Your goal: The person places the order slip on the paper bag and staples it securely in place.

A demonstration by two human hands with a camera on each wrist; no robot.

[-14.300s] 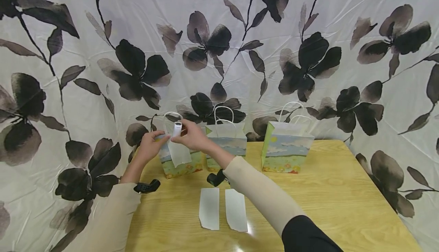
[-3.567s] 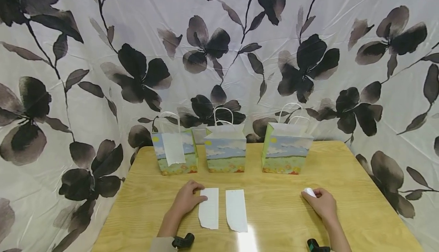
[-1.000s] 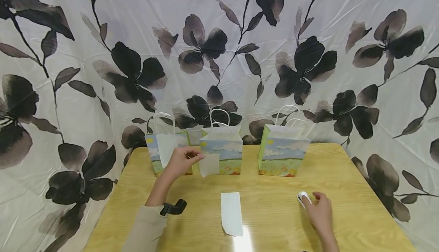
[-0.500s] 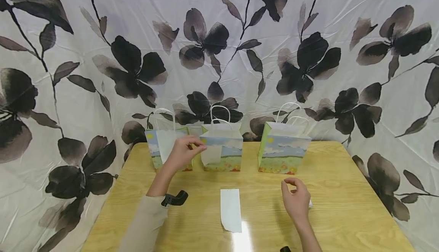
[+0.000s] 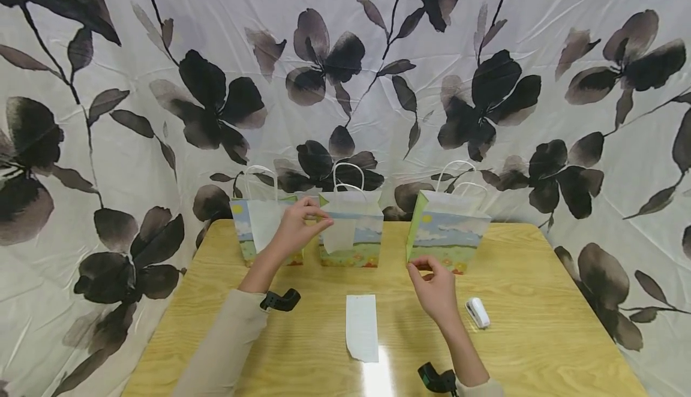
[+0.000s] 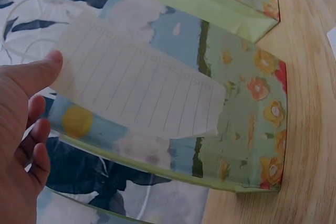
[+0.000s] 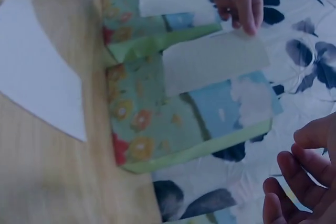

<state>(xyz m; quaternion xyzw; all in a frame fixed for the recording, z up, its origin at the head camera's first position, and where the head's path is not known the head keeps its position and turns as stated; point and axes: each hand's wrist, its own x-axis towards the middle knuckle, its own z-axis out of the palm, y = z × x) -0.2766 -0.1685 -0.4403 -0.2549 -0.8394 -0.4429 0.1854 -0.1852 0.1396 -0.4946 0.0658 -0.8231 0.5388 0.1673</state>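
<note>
My left hand (image 5: 294, 226) pinches the upper end of a white paper slip (image 5: 340, 238) between thumb and fingertips. The slip hangs before the front of the middle gift bag (image 5: 369, 238), over its printed sky and meadow. Ruled lines and a torn lower end show on the slip (image 6: 142, 77) in the left wrist view. My right hand (image 5: 436, 289) holds nothing, its fingers loosely bent, above the table in front of the right gift bag (image 5: 453, 232). To the right of that hand a small white stapler (image 5: 477, 312) lies on the table.
At the left, another gift bag (image 5: 244, 229) carries a white slip (image 5: 261, 224) on its front, partly hidden by my left hand. A further paper slip (image 5: 361, 328) lies on the wooden table (image 5: 540, 337). Behind the bags hangs a floral curtain (image 5: 399, 127).
Earlier, both hands worked at the left bag with the stapler. Since then my left hand has lifted a slip from the table to the middle bag. My right hand has released the stapler and moved left.
</note>
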